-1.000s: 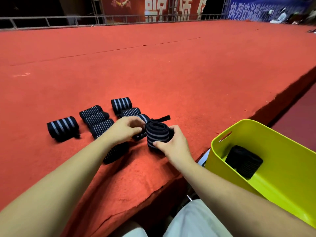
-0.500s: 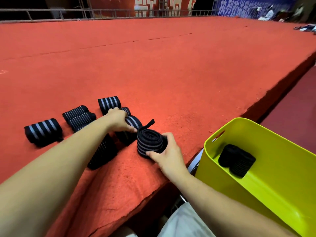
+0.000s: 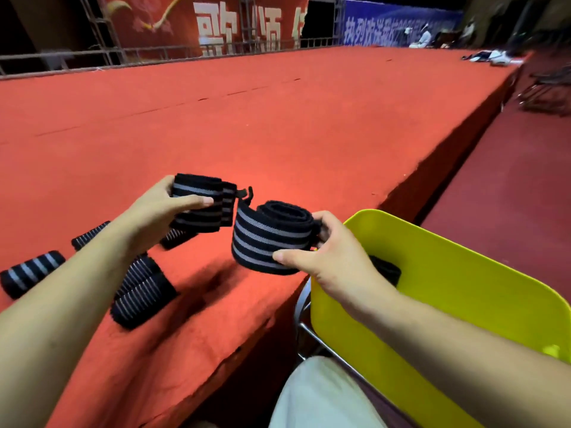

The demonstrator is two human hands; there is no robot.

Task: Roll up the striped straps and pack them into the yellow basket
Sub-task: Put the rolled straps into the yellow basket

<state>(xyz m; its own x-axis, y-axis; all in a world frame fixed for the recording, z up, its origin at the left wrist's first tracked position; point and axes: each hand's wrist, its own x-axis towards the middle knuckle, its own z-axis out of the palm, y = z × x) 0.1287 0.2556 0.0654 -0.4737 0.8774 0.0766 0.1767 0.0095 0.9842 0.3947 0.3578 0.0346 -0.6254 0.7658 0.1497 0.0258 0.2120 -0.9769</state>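
The left hand (image 3: 154,211) had its fingers curled round a rolled black strap with grey stripes (image 3: 197,205), held above the red carpeted stage (image 3: 278,134). The right hand (image 3: 336,261) pinched a larger, loosely coiled striped strap (image 3: 268,239) between thumb and fingers, just beside the yellow plastic basket (image 3: 463,273), which held one dark roll (image 3: 386,270). More striped rolls (image 3: 142,299) lay on the stage.

Bright overhead light, dim background, wide-angle edge distortion, slight blur
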